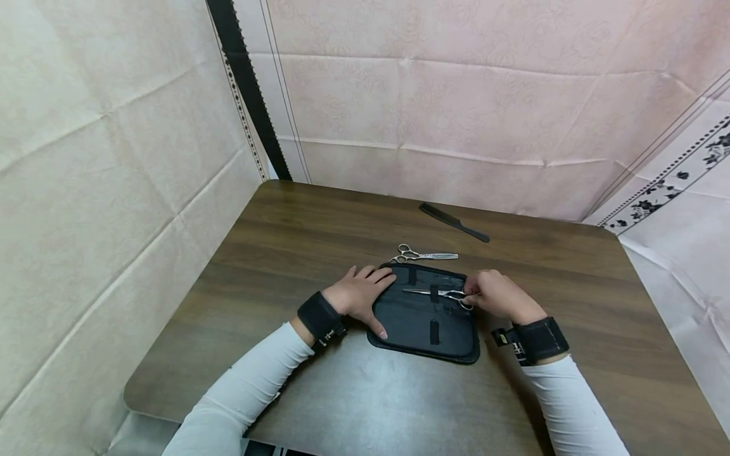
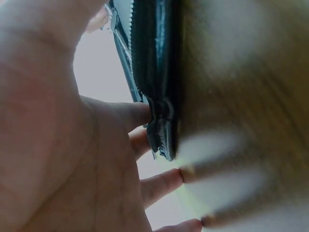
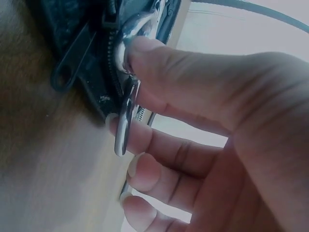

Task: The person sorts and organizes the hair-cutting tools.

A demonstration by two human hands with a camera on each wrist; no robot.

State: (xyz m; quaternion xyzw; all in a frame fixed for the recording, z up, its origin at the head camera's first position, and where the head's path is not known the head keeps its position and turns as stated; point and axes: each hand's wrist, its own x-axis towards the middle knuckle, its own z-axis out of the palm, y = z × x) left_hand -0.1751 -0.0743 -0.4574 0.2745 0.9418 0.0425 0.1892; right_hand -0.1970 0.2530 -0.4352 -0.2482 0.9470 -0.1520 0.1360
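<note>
A black zippered case (image 1: 399, 320) lies on the wood-grain table (image 1: 319, 218), its inner panel facing up and fitted with dark elastic loops (image 1: 435, 332). Hairdressing scissors (image 1: 419, 292) lie across the right part of that panel, the closed blades pointing toward the case's left side and one loop crossing over them. The right hand (image 1: 496, 294), at the case's right edge, has its thumb and forefinger clamped on the scissors' finger rings (image 3: 126, 118); its other fingers curl loosely below. A zipper pull (image 3: 72, 55) hangs at the case's edge near this hand.

The left hand (image 1: 359, 297) rests on the case's left edge with its fingers spread apart, the thumb on the near part of the panel and the forefinger farther along. Two of its fingertips touch the table beside the case.

Just beyond the case's far edge lie thinning shears (image 1: 436, 256), and farther beyond it a black handled comb (image 1: 447, 218). Nearer than the case, white sleeves (image 1: 256, 367) run up to black wrist straps (image 1: 320, 316). Creased, pale patterned cloth (image 1: 456, 107) hangs behind the case.
</note>
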